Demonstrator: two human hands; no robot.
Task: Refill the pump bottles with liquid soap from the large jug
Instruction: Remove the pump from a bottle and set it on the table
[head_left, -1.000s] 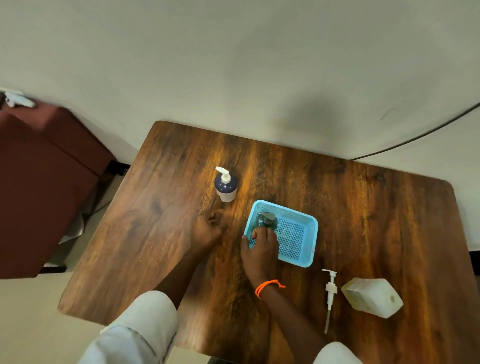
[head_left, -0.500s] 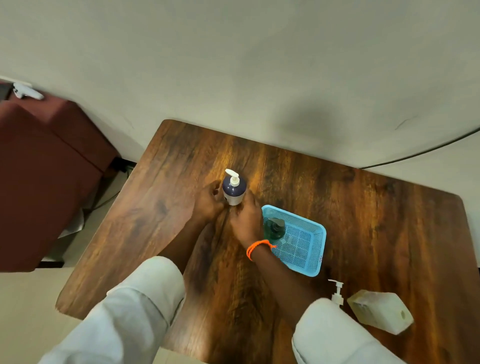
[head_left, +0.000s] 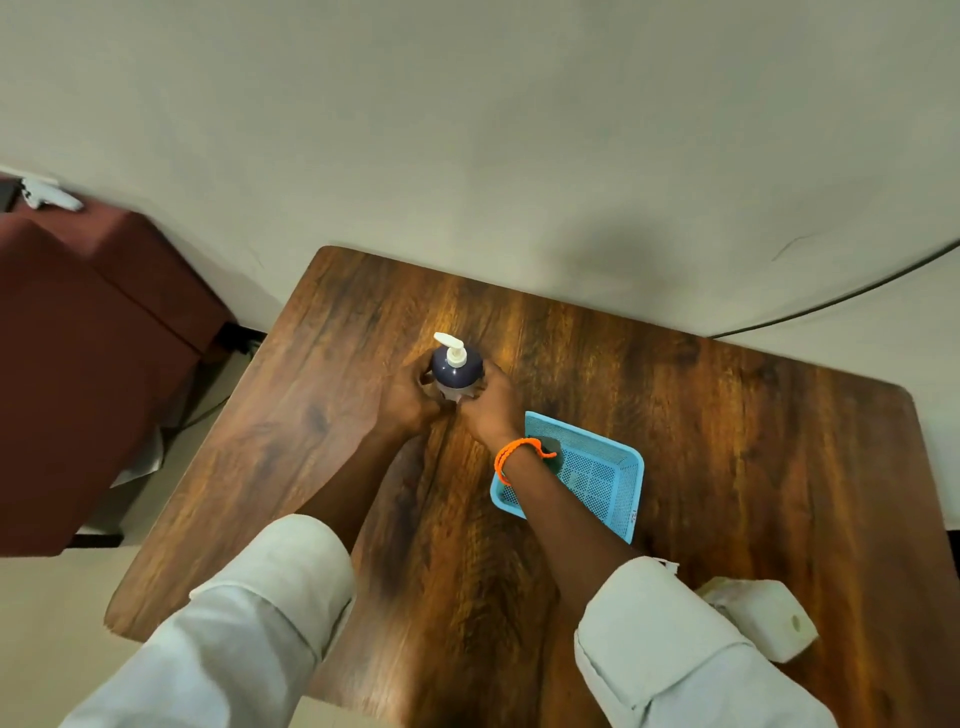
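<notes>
A dark blue pump bottle (head_left: 457, 368) with a white pump head stands upright on the wooden table (head_left: 727, 441). My left hand (head_left: 410, 400) grips its left side and my right hand (head_left: 485, 408) grips its right side. A light blue mesh basket (head_left: 597, 478) lies just right of my right wrist; a second bottle inside it is almost fully hidden by my forearm. The large white jug (head_left: 763, 618) lies on its side at the table's near right, partly behind my right sleeve.
A dark red cabinet (head_left: 78, 338) stands left of the table with a white object on top. The pale wall runs behind the table's far edge, and a dark cable crosses it at the upper right.
My right hand left the bottle in the basket and moved to the blue pump bottle. My left hand closed on it too. The loose pump by the jug is now hidden by my sleeve.
</notes>
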